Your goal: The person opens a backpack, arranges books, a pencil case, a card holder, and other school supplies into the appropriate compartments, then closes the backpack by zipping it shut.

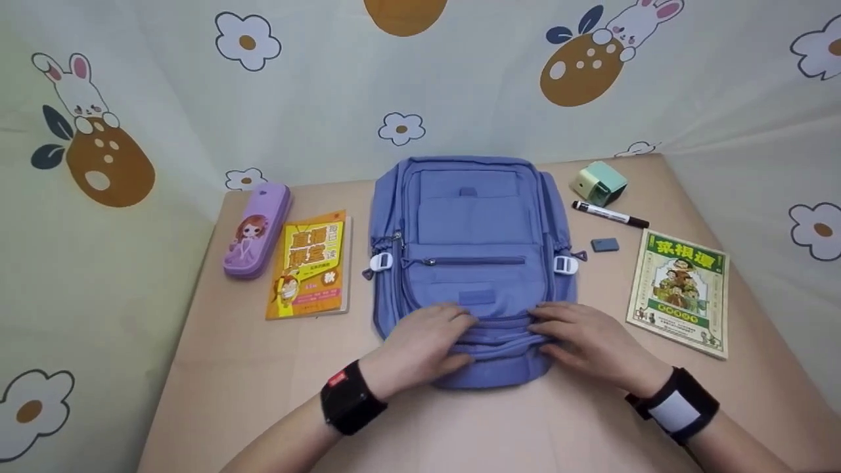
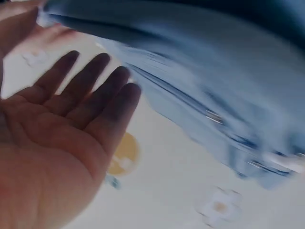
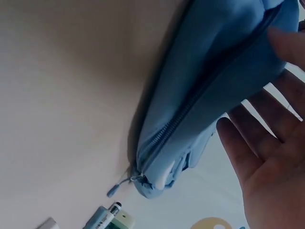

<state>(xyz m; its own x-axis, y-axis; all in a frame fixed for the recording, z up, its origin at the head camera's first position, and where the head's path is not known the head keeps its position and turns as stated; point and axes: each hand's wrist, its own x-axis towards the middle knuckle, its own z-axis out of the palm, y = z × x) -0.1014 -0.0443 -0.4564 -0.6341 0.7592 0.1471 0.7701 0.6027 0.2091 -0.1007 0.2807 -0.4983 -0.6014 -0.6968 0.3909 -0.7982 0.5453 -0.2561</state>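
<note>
A blue backpack [image 1: 473,226] lies flat on its back, front pocket up, its lower end toward me. On the left of that lower end, my left hand [image 1: 427,341] rests on the folded fabric. My right hand [image 1: 591,345] touches the same folds from the right. The left wrist view shows the left hand [image 2: 62,129] with its fingers extended beside the blurred backpack [image 2: 214,71]. In the right wrist view, the right hand [image 3: 271,148] has straight fingers, the thumb against the backpack [image 3: 205,81] near a zipper.
Left of the backpack lie a purple pencil case [image 1: 256,230] and an orange book [image 1: 309,266]. On the right are a green-and-cream box-shaped item [image 1: 599,182], a marker [image 1: 610,214], a small dark grey block [image 1: 605,245] and a green book [image 1: 680,292]. A patterned curtain [image 1: 315,98] borders the table [image 1: 230,381].
</note>
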